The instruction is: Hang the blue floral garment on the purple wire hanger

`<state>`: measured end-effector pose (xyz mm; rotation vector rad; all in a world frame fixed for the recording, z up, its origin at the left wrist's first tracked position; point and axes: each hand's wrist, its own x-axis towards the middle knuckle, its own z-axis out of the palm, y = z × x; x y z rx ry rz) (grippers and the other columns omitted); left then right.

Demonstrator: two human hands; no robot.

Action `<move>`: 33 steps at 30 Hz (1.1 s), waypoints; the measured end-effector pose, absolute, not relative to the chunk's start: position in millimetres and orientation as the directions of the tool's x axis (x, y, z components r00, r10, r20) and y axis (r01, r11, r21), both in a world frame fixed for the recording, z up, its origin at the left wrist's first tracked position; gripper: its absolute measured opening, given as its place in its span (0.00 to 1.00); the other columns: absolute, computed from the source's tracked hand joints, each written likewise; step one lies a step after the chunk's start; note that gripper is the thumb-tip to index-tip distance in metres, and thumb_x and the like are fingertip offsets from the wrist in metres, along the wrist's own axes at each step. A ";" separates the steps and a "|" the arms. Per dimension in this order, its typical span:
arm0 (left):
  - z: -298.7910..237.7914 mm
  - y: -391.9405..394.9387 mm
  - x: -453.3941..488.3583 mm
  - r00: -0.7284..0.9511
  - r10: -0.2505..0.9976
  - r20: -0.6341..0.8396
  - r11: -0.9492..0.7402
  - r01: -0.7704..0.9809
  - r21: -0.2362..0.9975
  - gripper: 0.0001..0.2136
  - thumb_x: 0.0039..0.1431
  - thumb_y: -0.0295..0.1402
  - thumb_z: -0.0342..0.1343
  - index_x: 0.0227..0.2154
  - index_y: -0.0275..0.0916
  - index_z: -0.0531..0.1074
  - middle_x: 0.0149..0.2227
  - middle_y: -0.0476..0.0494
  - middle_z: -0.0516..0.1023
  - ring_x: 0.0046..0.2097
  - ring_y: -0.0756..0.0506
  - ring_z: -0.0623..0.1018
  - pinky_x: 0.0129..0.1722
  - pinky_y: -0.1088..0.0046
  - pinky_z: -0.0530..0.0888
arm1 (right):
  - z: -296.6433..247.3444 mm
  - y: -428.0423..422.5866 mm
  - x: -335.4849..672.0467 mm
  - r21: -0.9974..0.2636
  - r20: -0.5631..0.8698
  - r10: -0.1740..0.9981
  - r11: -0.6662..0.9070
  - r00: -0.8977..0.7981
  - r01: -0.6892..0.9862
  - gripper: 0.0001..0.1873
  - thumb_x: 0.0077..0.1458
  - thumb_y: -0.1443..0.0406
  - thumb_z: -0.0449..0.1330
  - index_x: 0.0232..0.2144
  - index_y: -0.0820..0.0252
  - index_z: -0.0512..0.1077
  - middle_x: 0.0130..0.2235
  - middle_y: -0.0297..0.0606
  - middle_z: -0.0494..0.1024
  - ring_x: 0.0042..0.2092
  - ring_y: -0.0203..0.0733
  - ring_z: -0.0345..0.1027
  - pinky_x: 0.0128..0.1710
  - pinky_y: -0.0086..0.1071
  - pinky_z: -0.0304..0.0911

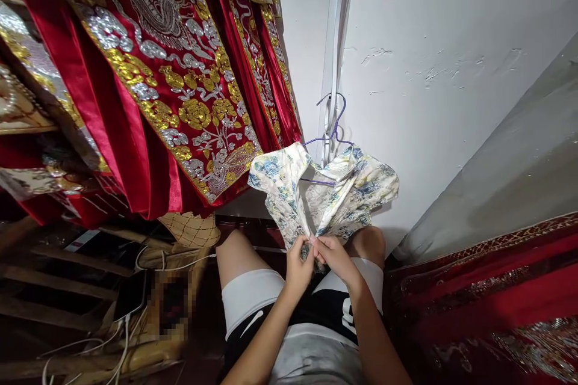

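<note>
A floral shirt (284, 183), cream with blue and yellow flowers and short sleeves, hangs on a purple hanger (338, 126) in front of me, its collar spread apart. My left hand (298, 261) pinches one front edge of the shirt just below the neck opening. Against it, my right hand (332, 255) closes on the other front edge, the fingertips of both meeting. Whether a button sits between the fingers is hidden. The lower part of the shirt falls over and between my knees.
Red embroidered garments (194, 96) with gold and silver patterns hang at the left. A bamboo chair (63, 274) holds a phone (130, 295) and white cables (121, 349). Behind the shirt stands a white wall (419, 24); more red embroidered cloth (506, 289) lies at the right.
</note>
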<state>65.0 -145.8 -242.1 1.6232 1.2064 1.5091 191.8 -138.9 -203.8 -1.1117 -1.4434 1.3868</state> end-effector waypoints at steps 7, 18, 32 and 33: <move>-240.5 -143.5 66.5 0.067 0.873 0.483 -0.479 0.303 0.824 0.10 0.66 0.34 0.51 0.28 0.40 0.67 0.30 0.48 0.70 0.34 0.46 0.72 0.37 0.72 0.67 | -146.1 -126.4 208.0 -0.994 0.055 0.988 0.041 -0.145 -0.100 0.23 0.52 0.46 0.64 0.23 0.59 0.73 0.15 0.28 0.65 0.19 0.31 0.52 0.21 0.28 0.48; -188.9 -112.5 53.6 0.352 0.865 0.358 -0.491 0.442 0.751 0.03 0.58 0.27 0.57 0.34 0.41 0.69 0.33 0.48 0.72 0.35 0.45 0.73 0.37 0.70 0.69 | -51.8 -103.6 212.7 -0.913 0.310 0.937 0.340 0.159 -0.225 0.18 0.51 0.52 0.66 0.23 0.60 0.72 0.14 0.28 0.65 0.16 0.29 0.52 0.17 0.26 0.45; -42.0 -94.0 51.9 0.261 0.550 0.793 -0.764 0.541 0.352 0.06 0.67 0.31 0.53 0.35 0.40 0.74 0.36 0.47 0.81 0.43 0.42 0.77 0.49 0.62 0.67 | -76.4 -111.0 200.9 -0.891 0.450 0.881 0.455 0.145 0.003 0.19 0.58 0.54 0.60 0.21 0.57 0.70 0.15 0.28 0.62 0.18 0.32 0.52 0.20 0.29 0.47; -44.2 -93.8 50.8 0.260 0.568 0.781 -0.754 0.544 0.368 0.06 0.66 0.30 0.53 0.35 0.40 0.74 0.36 0.47 0.81 0.43 0.42 0.77 0.49 0.63 0.66 | -79.4 -110.4 198.5 -0.893 0.444 0.881 0.450 0.163 -0.004 0.18 0.57 0.54 0.59 0.20 0.57 0.69 0.15 0.28 0.62 0.19 0.32 0.52 0.20 0.29 0.47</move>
